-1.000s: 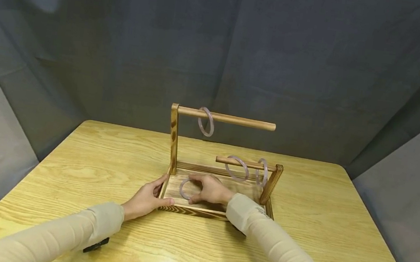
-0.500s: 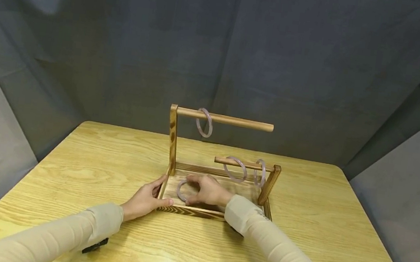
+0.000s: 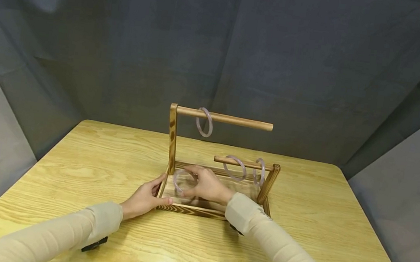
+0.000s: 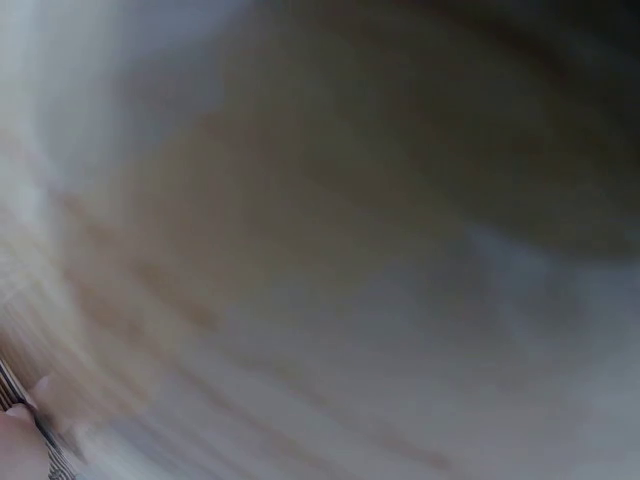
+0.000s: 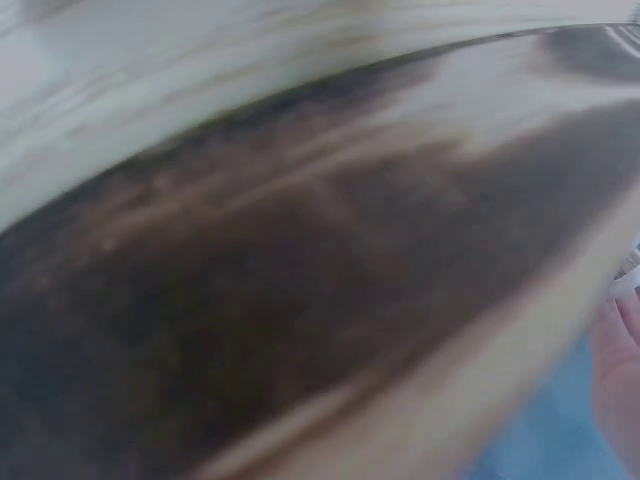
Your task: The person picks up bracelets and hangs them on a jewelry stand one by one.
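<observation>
A wooden bangle stand (image 3: 194, 211) has a shallow tray base, a tall post with an upper bar (image 3: 242, 121) and a shorter post with a lower bar (image 3: 251, 165). My left hand (image 3: 144, 200) grips the tray's front left corner, thumb along the front rim and fingers at the left side. Over the tray's left part, my right hand (image 3: 209, 186) holds a pale lilac bangle (image 3: 176, 180) between thumb and fingers, which hide its right side. One bangle (image 3: 209, 127) hangs on the upper bar. Two more, a left bangle (image 3: 243, 172) and a right bangle (image 3: 262, 172), hang on the lower bar.
The stand rests on a light wood-grain table (image 3: 91, 164), with a dark curtain (image 3: 156, 54) behind it. A small black object (image 3: 94, 244) shows under the left sleeve. Both wrist views are mostly blurred close-ups, with fingers only at their edges.
My right hand has raised the bangle a little from the tray floor and shifted it slightly left and away from me. The left hand stays at the corner; the hanging bangles keep their places.
</observation>
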### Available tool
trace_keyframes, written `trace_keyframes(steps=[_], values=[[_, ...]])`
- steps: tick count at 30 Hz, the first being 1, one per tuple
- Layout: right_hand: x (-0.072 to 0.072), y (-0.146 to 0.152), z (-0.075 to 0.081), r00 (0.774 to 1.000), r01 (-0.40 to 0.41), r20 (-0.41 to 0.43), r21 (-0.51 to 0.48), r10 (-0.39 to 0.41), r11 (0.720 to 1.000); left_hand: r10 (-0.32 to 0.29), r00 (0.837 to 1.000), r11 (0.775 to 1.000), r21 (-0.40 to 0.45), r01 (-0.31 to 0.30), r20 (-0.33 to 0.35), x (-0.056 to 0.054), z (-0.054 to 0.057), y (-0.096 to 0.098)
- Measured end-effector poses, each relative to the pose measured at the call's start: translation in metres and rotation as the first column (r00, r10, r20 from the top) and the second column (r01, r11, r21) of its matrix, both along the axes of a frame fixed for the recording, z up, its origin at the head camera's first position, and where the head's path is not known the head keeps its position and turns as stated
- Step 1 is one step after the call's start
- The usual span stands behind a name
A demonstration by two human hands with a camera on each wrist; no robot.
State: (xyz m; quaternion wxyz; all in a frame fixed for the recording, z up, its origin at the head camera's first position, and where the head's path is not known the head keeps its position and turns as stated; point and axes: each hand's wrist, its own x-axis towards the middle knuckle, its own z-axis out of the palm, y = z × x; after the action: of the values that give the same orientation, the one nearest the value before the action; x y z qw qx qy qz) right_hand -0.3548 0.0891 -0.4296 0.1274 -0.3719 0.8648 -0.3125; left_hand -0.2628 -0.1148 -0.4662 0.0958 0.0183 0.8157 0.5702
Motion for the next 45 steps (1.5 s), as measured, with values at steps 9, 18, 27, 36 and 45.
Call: trace_keyframes(steps=[9,18,27,36,45], values=[[0.007,0.003,0.004,1.0,0.003,-0.009,-0.002,-0.003,1.0,-0.009,1.0,1.0,-0.025,0.009,-0.01,-0.006,-0.011,-0.003],[0.013,0.001,0.014,0.998,-0.044,-0.047,-0.038,0.042,0.998,-0.005,1.0,0.999,-0.038,0.004,-0.004,-0.006,-0.009,-0.004],[0.021,-0.001,0.023,0.998,-0.06,-0.039,-0.026,0.059,0.998,-0.011,1.0,1.0,-0.018,0.011,0.008,-0.004,-0.008,-0.005],[0.027,-0.001,0.027,0.995,-0.079,-0.067,-0.041,0.076,0.996,-0.007,1.0,1.0,-0.011,0.008,0.012,-0.004,-0.012,-0.005],[0.03,0.001,0.044,0.986,-0.099,-0.146,-0.097,0.085,0.99,-0.016,1.0,1.0,-0.018,0.016,-0.001,-0.004,-0.008,-0.004]])
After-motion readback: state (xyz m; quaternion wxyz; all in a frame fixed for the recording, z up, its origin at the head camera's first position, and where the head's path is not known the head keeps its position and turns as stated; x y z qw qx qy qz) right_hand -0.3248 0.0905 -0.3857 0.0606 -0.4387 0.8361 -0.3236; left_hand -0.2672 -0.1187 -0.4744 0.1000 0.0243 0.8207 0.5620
